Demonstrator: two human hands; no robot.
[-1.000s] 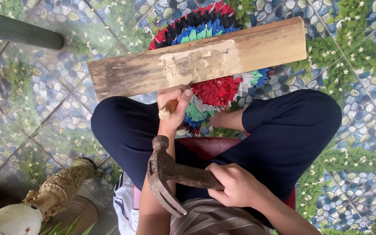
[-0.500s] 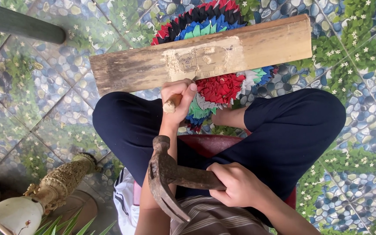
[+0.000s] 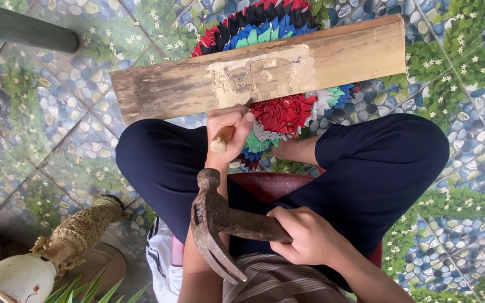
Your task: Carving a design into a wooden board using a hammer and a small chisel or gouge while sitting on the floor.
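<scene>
A long wooden plank (image 3: 158, 90) lies across the floor in front of my crossed legs, with a pale carved patch (image 3: 259, 76) in its middle. My left hand (image 3: 228, 132) grips a wooden-handled chisel (image 3: 220, 141), its tip set against the lower edge of the carved patch. My right hand (image 3: 304, 235) holds a rusty claw hammer (image 3: 211, 224) by the handle, its head raised just behind the chisel's butt, close to my left forearm.
A round multicoloured rag mat (image 3: 282, 112) lies under the plank. I sit on a red stool (image 3: 265, 182) on a pebble-and-flower patterned floor (image 3: 57, 129). An ornate brass vase (image 3: 79, 230) stands at the lower left, a dark pole (image 3: 23, 31) at the upper left.
My left hand has moved the chisel forward until its tip rests against the carved patch. The hammer has stayed raised in my right hand.
</scene>
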